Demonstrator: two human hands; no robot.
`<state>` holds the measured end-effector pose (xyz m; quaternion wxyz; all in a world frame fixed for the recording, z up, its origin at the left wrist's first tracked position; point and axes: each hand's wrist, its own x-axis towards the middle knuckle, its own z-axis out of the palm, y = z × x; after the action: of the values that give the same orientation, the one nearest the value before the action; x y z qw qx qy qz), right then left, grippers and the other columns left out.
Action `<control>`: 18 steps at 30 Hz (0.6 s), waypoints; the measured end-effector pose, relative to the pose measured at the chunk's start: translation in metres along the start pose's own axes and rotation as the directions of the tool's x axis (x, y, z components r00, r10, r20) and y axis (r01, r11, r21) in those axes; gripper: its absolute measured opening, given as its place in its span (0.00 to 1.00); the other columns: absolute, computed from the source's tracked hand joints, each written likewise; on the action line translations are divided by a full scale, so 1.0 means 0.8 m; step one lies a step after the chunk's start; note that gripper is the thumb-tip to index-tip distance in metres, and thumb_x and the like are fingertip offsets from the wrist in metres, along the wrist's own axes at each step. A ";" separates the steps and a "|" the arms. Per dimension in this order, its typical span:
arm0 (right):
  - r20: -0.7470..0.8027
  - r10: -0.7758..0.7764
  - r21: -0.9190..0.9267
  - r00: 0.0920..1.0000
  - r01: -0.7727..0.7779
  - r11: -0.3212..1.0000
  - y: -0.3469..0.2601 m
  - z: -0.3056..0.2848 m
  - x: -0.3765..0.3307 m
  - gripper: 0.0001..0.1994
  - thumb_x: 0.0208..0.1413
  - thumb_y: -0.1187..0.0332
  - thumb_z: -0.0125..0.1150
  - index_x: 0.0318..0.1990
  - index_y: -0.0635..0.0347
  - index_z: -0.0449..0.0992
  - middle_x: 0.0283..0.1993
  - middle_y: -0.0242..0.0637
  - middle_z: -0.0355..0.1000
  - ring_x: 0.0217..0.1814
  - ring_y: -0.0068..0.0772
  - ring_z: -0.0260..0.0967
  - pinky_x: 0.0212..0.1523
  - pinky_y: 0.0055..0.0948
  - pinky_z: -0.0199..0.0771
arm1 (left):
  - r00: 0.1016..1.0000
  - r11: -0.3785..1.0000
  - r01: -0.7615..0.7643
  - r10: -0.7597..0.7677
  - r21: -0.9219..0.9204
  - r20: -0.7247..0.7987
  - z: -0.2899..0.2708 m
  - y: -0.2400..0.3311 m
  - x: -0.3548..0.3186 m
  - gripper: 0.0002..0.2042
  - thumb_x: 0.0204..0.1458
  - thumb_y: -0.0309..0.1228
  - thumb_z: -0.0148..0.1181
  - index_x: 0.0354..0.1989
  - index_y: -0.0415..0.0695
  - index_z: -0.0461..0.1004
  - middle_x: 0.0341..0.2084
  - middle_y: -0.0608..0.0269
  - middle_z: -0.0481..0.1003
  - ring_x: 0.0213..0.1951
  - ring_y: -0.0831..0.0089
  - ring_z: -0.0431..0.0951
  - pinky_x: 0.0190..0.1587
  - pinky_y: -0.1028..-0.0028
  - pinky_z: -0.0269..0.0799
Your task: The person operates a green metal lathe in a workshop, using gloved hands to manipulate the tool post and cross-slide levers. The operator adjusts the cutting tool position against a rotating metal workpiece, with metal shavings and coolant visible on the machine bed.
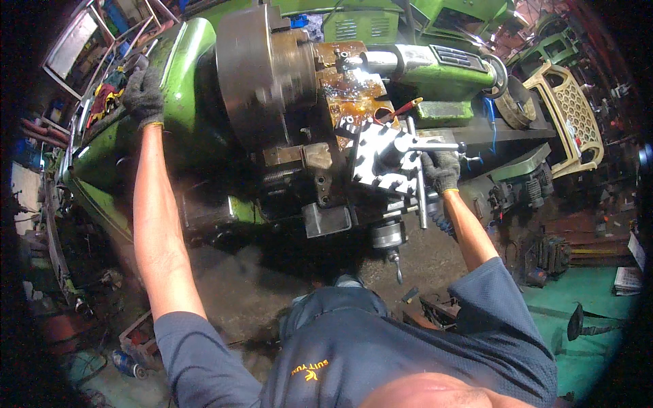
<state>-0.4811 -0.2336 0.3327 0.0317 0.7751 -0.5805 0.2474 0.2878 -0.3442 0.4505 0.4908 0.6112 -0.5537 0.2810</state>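
Head view: my left hand [144,102], in a dark grey glove, is at 10 o'clock, on the outer side of the lathe's green housing [187,75]. Its fingers are bent just below a metal knob [139,62], but I cannot tell whether they close around anything. Red and yellow rags [105,102] lie just beside that hand, on its 9 o'clock side.

My right hand [442,171], gloved in the same grey, is between 2 and 3 o'clock. Its fingers are curled in close to a bright steel block [373,146], just under a shiny lever [439,146] and beside a long thin rod [421,194]; I cannot tell which of these, if any, it grips. The block sits between 1 and 2 o'clock, glaring white in the light and notched around its edges.

At 11 o'clock stands the lathe's big round chuck [265,75], dark and heavy. Toward 12 o'clock, a brown, oily wet plate [357,92] shows between the chuck and the block. At 1 o'clock lies a tool with a red and yellow handle [409,107]. A hand wheel [503,75] is at 2 o'clock, and past it a cream plastic chair [585,115] leans over. At 4 o'clock a small crank handle [398,266] points down over the floor [245,292].
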 end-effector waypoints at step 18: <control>-0.029 0.012 0.014 1.000 -0.011 1.000 0.008 0.014 0.003 0.15 0.56 0.56 0.62 0.44 0.55 0.81 0.43 0.47 0.81 0.46 0.55 0.77 0.51 0.50 0.72 | 0.992 0.986 -0.086 0.072 -0.140 -0.107 -0.026 0.041 0.006 0.09 0.56 0.30 0.62 0.25 0.39 0.78 0.22 0.54 0.75 0.30 0.60 0.77 0.43 0.62 0.75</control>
<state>-0.4826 -0.2419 0.3221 0.0334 0.7683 -0.5828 0.2627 0.2616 -0.3241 0.4717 0.5496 0.5367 -0.5706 0.2904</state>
